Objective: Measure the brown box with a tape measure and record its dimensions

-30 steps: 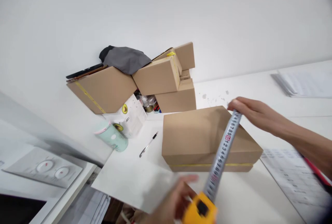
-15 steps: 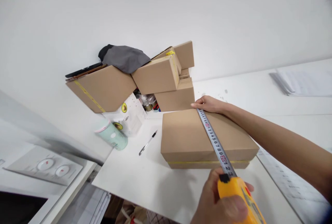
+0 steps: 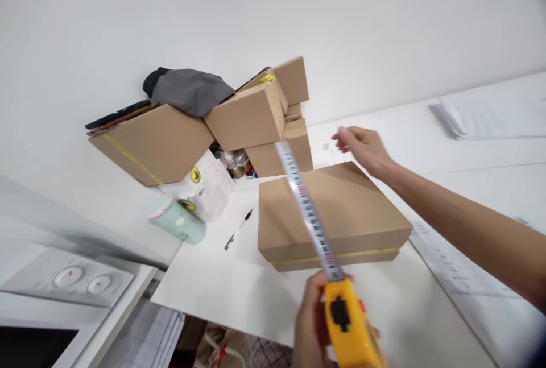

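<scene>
My left hand (image 3: 310, 322) is wrapped round a yellow tape measure (image 3: 352, 322) at the bottom of the view. Its metal blade (image 3: 307, 209) sticks out, slanting up and to the left over a brown cardboard box (image 3: 362, 203). The blade is blurred, and its free end stands beyond the box's far edge. My right hand (image 3: 362, 147) hovers past the far right edge of the box, apart from the blade. Its fingers are loosely curled, slightly apart, with nothing in them.
On the white table (image 3: 205, 282) lie a pen (image 3: 239, 228) and a mint-green cup (image 3: 181, 221). Stacked cardboard boxes (image 3: 245, 118) stand behind, with grey cloth (image 3: 191, 89) on top. Papers (image 3: 490, 118) lie at right. A white appliance with dials (image 3: 70, 277) stands at left.
My right hand has let go of the blade's end and lifted off the box. The tape measure in my left hand has swung up and left. The view has shifted slightly.
</scene>
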The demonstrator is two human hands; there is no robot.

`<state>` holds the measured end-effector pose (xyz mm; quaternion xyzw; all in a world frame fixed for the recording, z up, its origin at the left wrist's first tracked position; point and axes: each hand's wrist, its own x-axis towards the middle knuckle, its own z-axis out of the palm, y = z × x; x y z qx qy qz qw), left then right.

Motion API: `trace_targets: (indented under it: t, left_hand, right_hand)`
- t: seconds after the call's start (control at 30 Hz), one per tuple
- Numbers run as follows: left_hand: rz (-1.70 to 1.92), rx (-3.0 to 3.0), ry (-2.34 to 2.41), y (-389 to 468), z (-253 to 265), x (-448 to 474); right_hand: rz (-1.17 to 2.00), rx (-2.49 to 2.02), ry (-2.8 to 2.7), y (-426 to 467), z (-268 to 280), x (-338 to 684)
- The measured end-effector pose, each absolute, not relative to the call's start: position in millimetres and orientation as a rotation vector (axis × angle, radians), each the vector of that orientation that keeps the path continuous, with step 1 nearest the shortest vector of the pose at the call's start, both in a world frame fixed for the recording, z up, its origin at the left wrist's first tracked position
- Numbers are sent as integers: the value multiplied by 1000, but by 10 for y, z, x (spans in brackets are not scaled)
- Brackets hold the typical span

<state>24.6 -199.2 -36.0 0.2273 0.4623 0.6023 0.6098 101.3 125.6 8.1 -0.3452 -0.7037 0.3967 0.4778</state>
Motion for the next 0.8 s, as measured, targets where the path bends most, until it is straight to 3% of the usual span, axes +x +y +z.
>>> trace_targets:
  t: [0.17, 0.33, 0.5, 0.8]
  left_hand:
    - [1842, 722, 1613, -2266, -535, -201]
    - [1805, 640, 1613, -2140, -574, -503]
    - [1616, 826, 1351, -1945, -326, -384]
    - [1821, 905, 1622, -1946, -327, -1003]
  right_hand:
    - [977, -1135, -1637, 750, -339, 1832]
    - [1087, -1053, -1838, 164, -650, 2214]
    - [1001, -712, -2104, -6, -458, 1995]
    - [865, -818, -2085, 46, -524, 2021]
